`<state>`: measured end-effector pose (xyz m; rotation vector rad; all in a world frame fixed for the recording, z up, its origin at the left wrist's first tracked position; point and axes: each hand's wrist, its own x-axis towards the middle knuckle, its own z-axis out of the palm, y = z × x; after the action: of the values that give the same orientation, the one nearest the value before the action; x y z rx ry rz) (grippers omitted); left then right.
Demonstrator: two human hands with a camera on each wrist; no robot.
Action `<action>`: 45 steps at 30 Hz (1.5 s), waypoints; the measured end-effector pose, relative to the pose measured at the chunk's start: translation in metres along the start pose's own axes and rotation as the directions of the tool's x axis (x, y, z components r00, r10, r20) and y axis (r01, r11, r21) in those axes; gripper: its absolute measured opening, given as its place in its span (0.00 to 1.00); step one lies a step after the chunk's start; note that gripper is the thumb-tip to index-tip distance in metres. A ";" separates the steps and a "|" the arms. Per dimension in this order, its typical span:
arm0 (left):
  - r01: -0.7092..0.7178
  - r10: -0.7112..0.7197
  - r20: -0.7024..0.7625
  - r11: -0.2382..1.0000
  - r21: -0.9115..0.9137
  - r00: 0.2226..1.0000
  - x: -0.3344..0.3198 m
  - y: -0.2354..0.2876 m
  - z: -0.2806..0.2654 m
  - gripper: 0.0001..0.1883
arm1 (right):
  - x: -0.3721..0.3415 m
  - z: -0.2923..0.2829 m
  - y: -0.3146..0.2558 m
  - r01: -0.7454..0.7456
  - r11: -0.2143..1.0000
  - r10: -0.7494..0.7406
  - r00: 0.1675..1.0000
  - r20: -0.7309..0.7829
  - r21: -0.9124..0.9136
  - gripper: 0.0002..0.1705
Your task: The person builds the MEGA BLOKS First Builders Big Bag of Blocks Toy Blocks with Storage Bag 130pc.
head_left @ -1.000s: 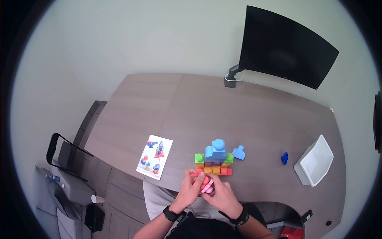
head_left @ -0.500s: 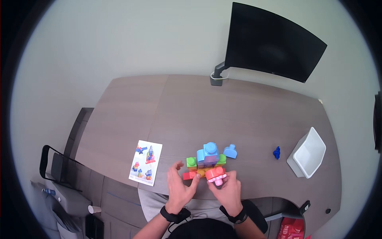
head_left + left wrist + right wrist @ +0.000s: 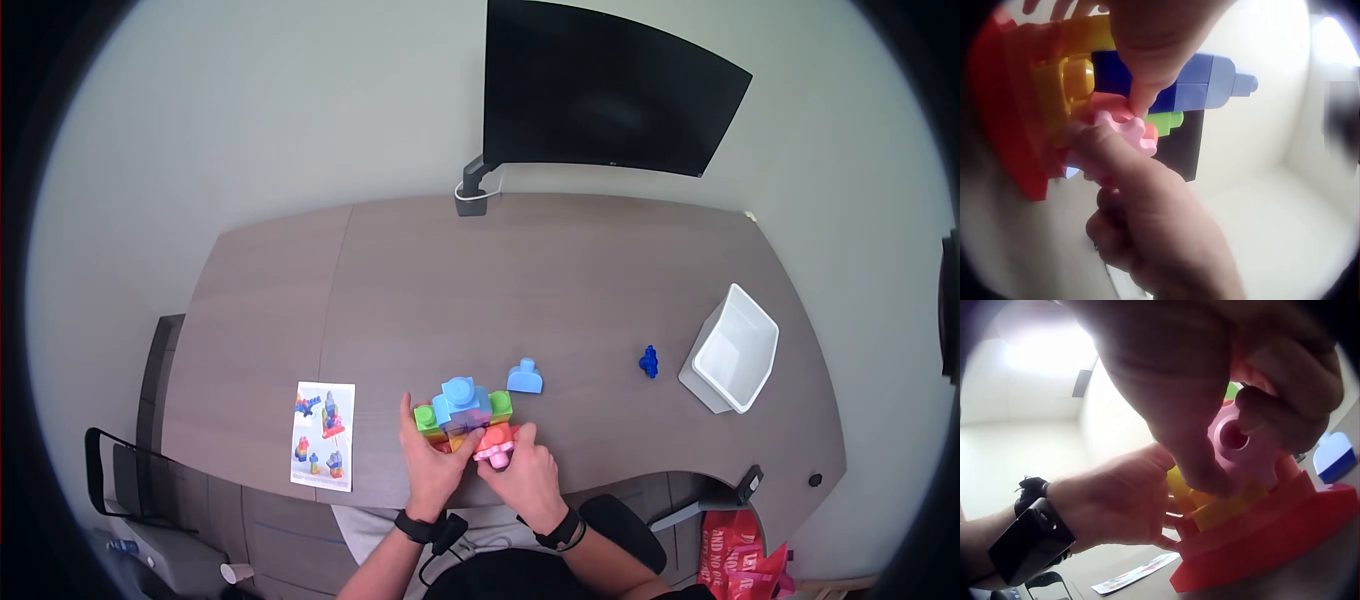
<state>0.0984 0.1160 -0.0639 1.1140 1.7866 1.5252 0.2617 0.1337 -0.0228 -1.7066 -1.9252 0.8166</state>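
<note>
A build of large toy blocks stands near the desk's front edge: a red base (image 3: 1266, 537), yellow blocks (image 3: 1054, 100), green blocks (image 3: 427, 418) on both sides, and blue blocks (image 3: 460, 395) on top. My right hand (image 3: 528, 488) pinches a pink flower-shaped piece (image 3: 497, 456) joined to a red block (image 3: 496, 437), held against the build's front right. Round the build's left side, my left hand (image 3: 432, 475) grips it, fingers at the side and thumb at the front. That thumb's tip touches the red block beside the pink piece in the left wrist view.
A light blue arched block (image 3: 525, 379) lies just behind the build. Farther right are a dark blue piece (image 3: 649, 362) and a white bin (image 3: 705, 372). A printed leaflet (image 3: 322, 436) lies to the left. A monitor (image 3: 610, 90) hangs at the back.
Both hands held the red and pink pieces together before the build. The right hand has carried them to its front right; the left hand let go and took hold of the build, which now sits angled.
</note>
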 end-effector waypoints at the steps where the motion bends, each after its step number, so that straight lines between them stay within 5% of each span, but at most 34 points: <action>1: 0.004 -0.003 0.005 0.999 -0.032 1.000 0.001 -0.002 0.000 0.69 | 0.001 -0.002 -0.002 -0.012 1.000 0.012 1.000 0.019 -0.016 0.41; 6: 0.002 -0.002 0.005 0.996 -0.084 1.000 0.001 -0.014 0.002 0.67 | 0.006 -0.055 0.014 0.065 0.991 -0.041 0.979 0.198 -0.120 0.53; 8: 0.034 -0.024 0.072 0.989 -0.145 0.997 0.002 -0.008 -0.001 0.64 | 0.022 -0.092 0.038 0.040 0.958 0.006 0.987 0.160 -0.283 0.62; 10: -0.011 0.022 0.088 0.992 -0.124 0.996 0.005 -0.005 -0.011 0.59 | 0.059 -0.125 0.062 -0.034 0.943 -0.014 0.990 -0.142 -0.330 0.59; 12: -0.130 0.132 0.069 0.991 -0.033 0.989 0.006 -0.004 -0.020 0.52 | 0.109 -0.144 0.104 -0.065 0.924 -0.103 0.907 -0.408 -0.378 0.53; 14: -0.145 0.146 0.018 0.987 -0.063 0.989 0.004 0.002 -0.030 0.47 | 0.146 -0.141 0.151 -0.232 0.864 -0.007 0.882 -0.471 -0.446 0.45; 17: -0.226 0.214 -0.179 0.973 -0.050 0.960 -0.002 0.024 -0.045 0.35 | 0.182 -0.122 0.232 -0.295 0.802 0.183 0.949 -0.256 -0.520 0.36; 18: -0.232 0.210 -0.230 0.970 -0.070 0.950 -0.005 0.022 -0.051 0.33 | 0.183 -0.118 0.225 -0.214 0.834 0.135 0.973 -0.189 -0.509 0.34; 22: -0.250 0.193 -0.355 0.961 -0.121 0.915 -0.012 0.019 -0.068 0.19 | 0.159 -0.096 0.149 0.084 0.929 -0.054 0.994 0.094 -0.360 0.30; 24: -0.258 0.183 -0.390 0.954 -0.150 0.902 -0.012 0.024 -0.072 0.13 | 0.133 -0.089 0.080 0.170 0.940 -0.165 0.985 0.042 -0.296 0.31; 26: -0.275 0.204 -0.330 0.943 -0.187 0.922 -0.016 0.019 -0.077 0.11 | 0.134 -0.081 0.038 0.203 0.916 -0.164 0.977 0.140 -0.345 0.31; 30: -0.230 0.177 -0.206 0.936 -0.267 0.962 -0.030 0.047 -0.075 0.07 | 0.167 -0.035 0.074 0.355 0.837 -0.309 0.935 0.174 -0.418 0.32; 34: -0.436 0.450 -0.129 0.892 0.122 0.884 -0.041 0.054 -0.073 0.06 | 0.152 -0.071 0.066 0.224 0.916 -0.245 0.969 -0.023 -0.332 0.28; 37: -0.451 0.453 0.010 0.886 0.112 0.892 -0.051 0.055 -0.065 0.05 | 0.101 -0.118 0.042 0.233 0.956 -0.264 0.948 -0.177 -0.178 0.24; 38: -0.405 0.400 0.129 0.914 0.015 0.907 -0.054 0.046 -0.063 0.13 | 0.075 -0.128 0.033 0.273 0.955 -0.292 0.934 -0.206 -0.118 0.24; 39: -0.237 0.273 0.245 0.957 -0.167 0.930 -0.054 0.055 -0.056 0.17 | 0.053 -0.133 0.027 0.312 0.948 -0.317 0.919 -0.235 -0.059 0.24; 41: 0.189 0.066 0.519 0.886 -0.423 0.853 -0.053 0.083 -0.037 0.25 | 0.018 -0.132 0.025 0.489 0.871 -0.485 0.846 -0.221 -0.038 0.24; 45: -0.051 0.271 0.578 0.929 -0.367 0.769 -0.050 0.074 0.001 0.35 | -0.017 -0.120 0.027 0.688 0.726 -0.682 0.718 -0.139 -0.013 0.23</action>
<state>0.1435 0.0753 0.0020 1.4128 0.9602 1.2705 0.3635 0.1353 0.0473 -0.8457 -2.1857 0.4221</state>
